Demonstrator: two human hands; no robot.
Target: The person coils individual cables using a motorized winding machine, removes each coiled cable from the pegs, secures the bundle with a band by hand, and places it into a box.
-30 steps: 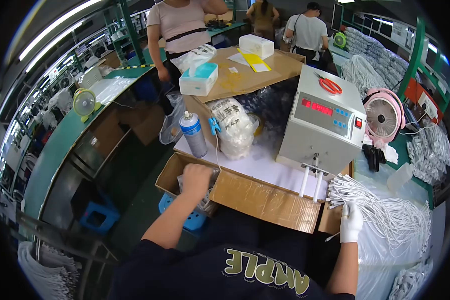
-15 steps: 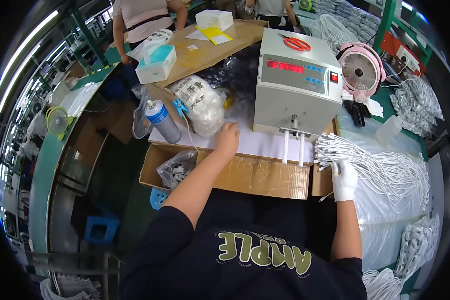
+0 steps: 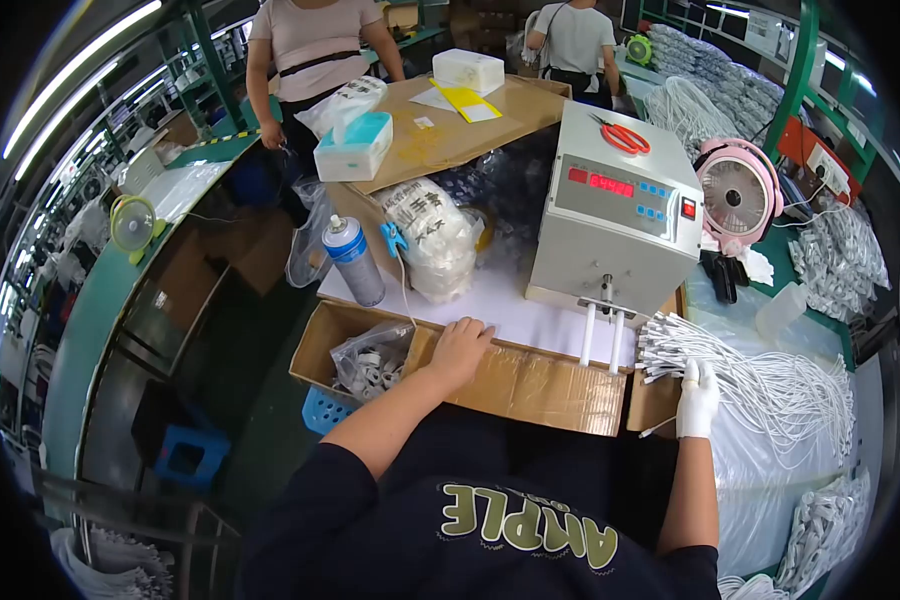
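Observation:
My bare left hand [image 3: 462, 352] lies on the front edge of the white board [image 3: 515, 318], fingers stretched out and holding nothing, below the white plastic bag [image 3: 432, 240] with dark lettering. My right hand [image 3: 698, 400], in a white glove, is at the left end of a bundle of white cables [image 3: 760, 375]. Its fingers are closed on a white cable, though they partly hide the grip; one cable end [image 3: 652, 430] sticks out at its lower left. Between my hands stands a grey machine [image 3: 610, 240] with a red digital display and two white prongs.
A spray can [image 3: 353, 262] and a cardboard box [image 3: 315, 345] holding a bag of white parts are at left. Red-handled scissors [image 3: 625, 137] lie on the machine. A pink fan [image 3: 735, 195] stands at right. Two people [image 3: 315, 50] are across the table.
My left hand has drawn back from beside the plastic bag to the board's front edge. My right hand stays at the cables. The whole view has shifted, with things lower and slightly right.

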